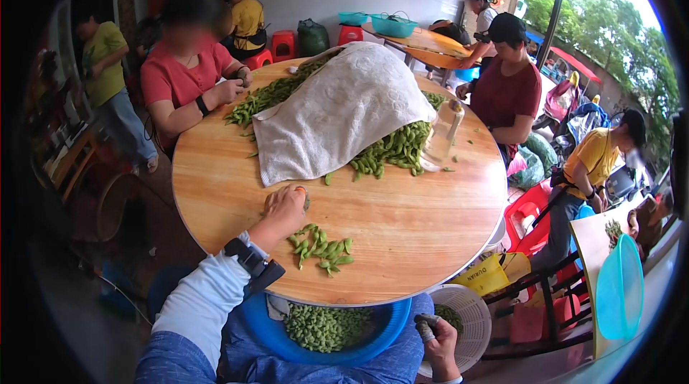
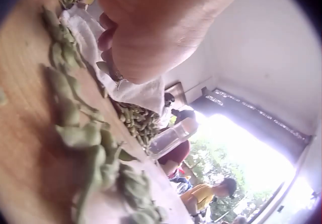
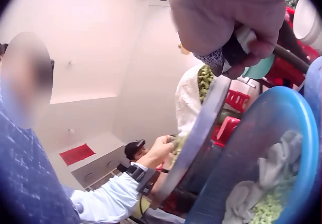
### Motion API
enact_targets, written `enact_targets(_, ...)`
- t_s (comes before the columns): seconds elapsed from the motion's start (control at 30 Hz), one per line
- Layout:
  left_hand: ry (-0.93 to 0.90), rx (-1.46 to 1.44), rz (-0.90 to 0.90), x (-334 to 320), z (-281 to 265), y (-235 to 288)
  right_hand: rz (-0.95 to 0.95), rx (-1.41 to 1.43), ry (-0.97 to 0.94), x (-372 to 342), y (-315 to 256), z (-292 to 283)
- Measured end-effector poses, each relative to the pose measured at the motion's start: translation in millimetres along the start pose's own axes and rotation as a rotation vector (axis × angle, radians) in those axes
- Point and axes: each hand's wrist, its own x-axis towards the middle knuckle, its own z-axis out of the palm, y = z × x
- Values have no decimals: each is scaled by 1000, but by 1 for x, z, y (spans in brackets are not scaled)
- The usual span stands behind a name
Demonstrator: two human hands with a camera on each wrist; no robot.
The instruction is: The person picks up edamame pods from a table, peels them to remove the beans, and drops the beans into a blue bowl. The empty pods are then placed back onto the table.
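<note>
The left forearm slants up from 7 o'clock over the round bench, its hand back uppermost, fingers bent together around a small, partly hidden greenish thing, just beyond the loose bean pods at the bench's 7 o'clock. Below, near the white basket at 5 o'clock, the right hand is raised with dark-covered fingertips bent inward; whether they grip anything cannot be told. Shelled beans lie in the blue basin at 6 o'clock.
</note>
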Motion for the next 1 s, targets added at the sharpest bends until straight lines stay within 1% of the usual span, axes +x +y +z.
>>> enact_targets(0.03,13,-62,-23,-3,-11,6,-31,-32,-80,1,-9,4)
enact_targets(0.13,-172,-633,-165,-29,-37,34,-43,60,-271,10,-40,28)
enact_targets(0.2,-361,-1209,-329,-56,-46,57,-32,222,-364,17,-51,48)
enact_targets(0.23,-409,-1238,-332,-70,-46,67,-64,225,-398,21,-57,58)
enact_targets(0.33,-524,-1282,-316,-112,-37,86,120,402,-506,24,-75,78)
enact_targets(0.37,-529,-1253,-276,-124,-33,89,143,419,-529,25,-75,82)
enact_targets(0.4,-535,-1225,-237,-134,-29,90,126,450,-552,25,-71,85)
enact_targets(0.47,-541,-1351,-308,-145,-24,92,108,511,-602,22,-60,88)
enact_targets(0.53,-507,-1504,-402,-148,-28,101,89,444,-600,20,-57,87)
enact_targets(0.57,-532,-1535,-423,-153,-16,99,88,410,-600,18,-56,86)
enact_targets(0.67,-780,-1404,-359,-155,-11,92,85,405,-605,15,-58,86)
enact_targets(0.73,-834,-1452,-365,-156,-17,91,55,398,-556,14,-55,88)
enact_targets(0.77,-775,-1454,-374,-157,-17,92,65,397,-499,12,-57,89)
enact_targets(0.8,-746,-1479,-433,-156,-19,94,66,394,-439,12,-59,89)
enact_targets(0.87,-686,-1524,-532,-154,-26,101,120,417,-494,12,-59,86)
enact_targets(0.93,-639,-1503,-513,-154,-26,104,176,442,-558,10,-58,83)
enact_targets(1.0,-605,-1481,-508,-151,-30,105,190,427,-566,9,-57,81)
